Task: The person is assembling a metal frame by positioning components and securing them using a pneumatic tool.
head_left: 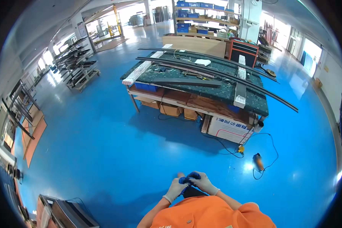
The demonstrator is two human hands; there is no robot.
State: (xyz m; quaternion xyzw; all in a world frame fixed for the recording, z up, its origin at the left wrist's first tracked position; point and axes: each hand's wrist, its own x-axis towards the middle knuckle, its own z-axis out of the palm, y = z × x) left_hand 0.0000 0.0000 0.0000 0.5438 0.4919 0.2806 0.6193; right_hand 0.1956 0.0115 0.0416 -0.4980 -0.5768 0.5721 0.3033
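Both my hands wear whitish gloves with dark blue at the fingers. In front of my orange top they come together, over the blue floor. My left hand (175, 189) is closed, its fingers bent in against the right one. My right hand (203, 183) is closed too, with curled fingers meeting the left fingertips. Whatever lies between them, if anything, is too dark and small to make out. Beyond stands a workbench (171, 84) with a dark green top. Across it lie two white-wrapped bars (142, 68) (239, 85) with long dark profiles (216, 72) resting over them.
An orange power tool (258, 162) with a looping cord lies on the floor right of the bench. Boxes (169, 109) sit under the bench. Behind it are shelves with blue bins (183, 27) and a red tool cabinet (242, 50). A loaded rack (78, 70) stands far left.
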